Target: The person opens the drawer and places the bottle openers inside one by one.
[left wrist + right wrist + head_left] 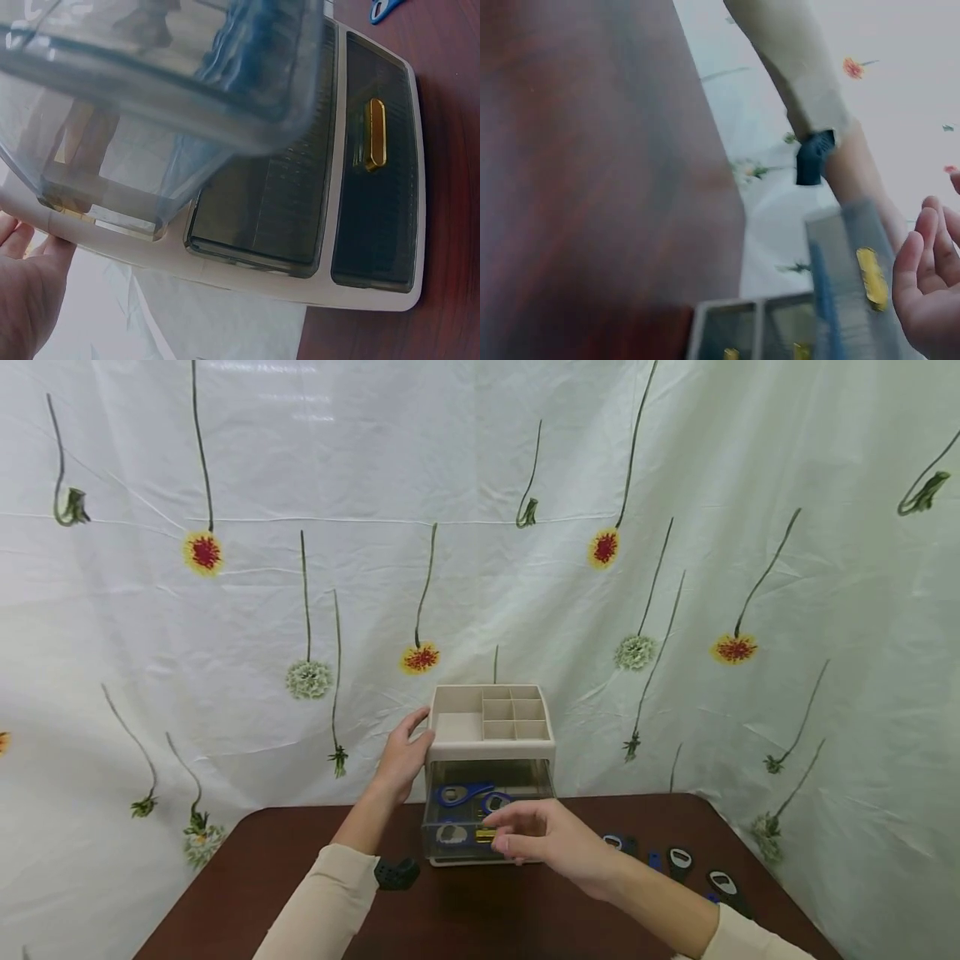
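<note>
A beige drawer organizer (pixel 492 749) stands on the table, its see-through upper drawer (pixel 442 827) pulled out. Blue-rimmed tools with oval heads (pixel 452 795) lie inside; I cannot tell their exact kind. Against the organizer's upper left side rests my left hand (pixel 400 760), its fingers fairly straight; the left wrist view shows its thumb by the frame edge. My right hand (pixel 551 843) hovers in front of the drawer with loosely bent fingers, holding nothing. Close to it is the drawer's gold handle (pixel 871 279), apart from the fingers in the right wrist view.
Several black and blue oval-headed tools (pixel 680 860) lie on the dark red-brown table (pixel 300 860), right of the organizer. Below the pulled-out drawer are closed dark drawers, one with a gold handle (pixel 376 135). A flowered white cloth (pixel 487 568) hangs behind.
</note>
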`<action>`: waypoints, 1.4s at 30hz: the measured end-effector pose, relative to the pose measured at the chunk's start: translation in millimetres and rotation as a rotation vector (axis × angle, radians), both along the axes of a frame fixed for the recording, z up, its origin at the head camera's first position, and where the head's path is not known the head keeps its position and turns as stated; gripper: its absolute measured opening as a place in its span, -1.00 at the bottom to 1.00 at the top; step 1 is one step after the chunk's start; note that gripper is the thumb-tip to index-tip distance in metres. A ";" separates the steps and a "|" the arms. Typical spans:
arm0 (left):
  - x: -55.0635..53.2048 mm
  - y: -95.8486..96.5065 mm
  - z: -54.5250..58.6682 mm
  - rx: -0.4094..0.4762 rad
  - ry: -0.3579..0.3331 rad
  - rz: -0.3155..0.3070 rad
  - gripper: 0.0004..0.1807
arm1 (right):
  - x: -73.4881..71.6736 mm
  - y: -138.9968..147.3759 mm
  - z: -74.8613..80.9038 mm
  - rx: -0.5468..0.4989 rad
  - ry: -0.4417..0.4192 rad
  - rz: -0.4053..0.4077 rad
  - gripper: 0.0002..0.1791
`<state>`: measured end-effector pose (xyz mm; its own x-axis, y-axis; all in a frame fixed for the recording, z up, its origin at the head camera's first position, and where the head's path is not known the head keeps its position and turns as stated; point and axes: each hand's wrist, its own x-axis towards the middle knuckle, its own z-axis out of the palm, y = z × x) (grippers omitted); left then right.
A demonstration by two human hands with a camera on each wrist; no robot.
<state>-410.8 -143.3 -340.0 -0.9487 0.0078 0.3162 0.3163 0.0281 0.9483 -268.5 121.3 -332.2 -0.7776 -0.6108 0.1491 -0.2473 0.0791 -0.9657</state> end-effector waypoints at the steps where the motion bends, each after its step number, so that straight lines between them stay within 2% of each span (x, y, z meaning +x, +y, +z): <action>1: 0.5 -0.3 -0.1 0.000 0.000 0.000 -0.40 | 2.4 -1.8 -4.2 -0.007 -0.032 -0.007 -0.59; 8: 1.9 -0.6 -0.1 0.015 -0.002 -0.002 -0.40 | 10.9 -15.1 -38.0 -0.078 -0.284 -0.152 -0.71; 12: 0.7 0.1 -0.5 0.021 -0.004 -0.004 -0.39 | 9.3 -22.4 -55.0 -0.149 -0.355 -0.245 -0.72; 18: -1.3 1.4 -0.9 0.019 -0.006 0.000 -0.41 | 4.3 -30.6 -69.0 -0.276 -0.394 -0.328 -0.67; 25: -0.2 1.4 1.1 0.012 0.008 -0.006 -0.41 | 4.7 -39.6 -65.3 -0.375 -0.384 -0.383 -0.71; 31: 1.5 1.0 0.3 0.007 0.001 -0.006 -0.40 | 2.8 -47.5 -62.4 -0.412 -0.348 -0.438 -0.66; 42: -0.5 -0.3 -1.5 0.001 0.001 0.007 -0.42 | -7.1 -52.3 -59.2 -0.416 -0.336 -0.465 -0.67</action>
<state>-411.3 -143.6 -341.5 -0.9485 0.0006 0.3167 0.3166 0.0299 0.9481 -275.6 68.9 -391.5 -0.9888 -0.1489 0.0047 0.0389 -0.2882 -0.9568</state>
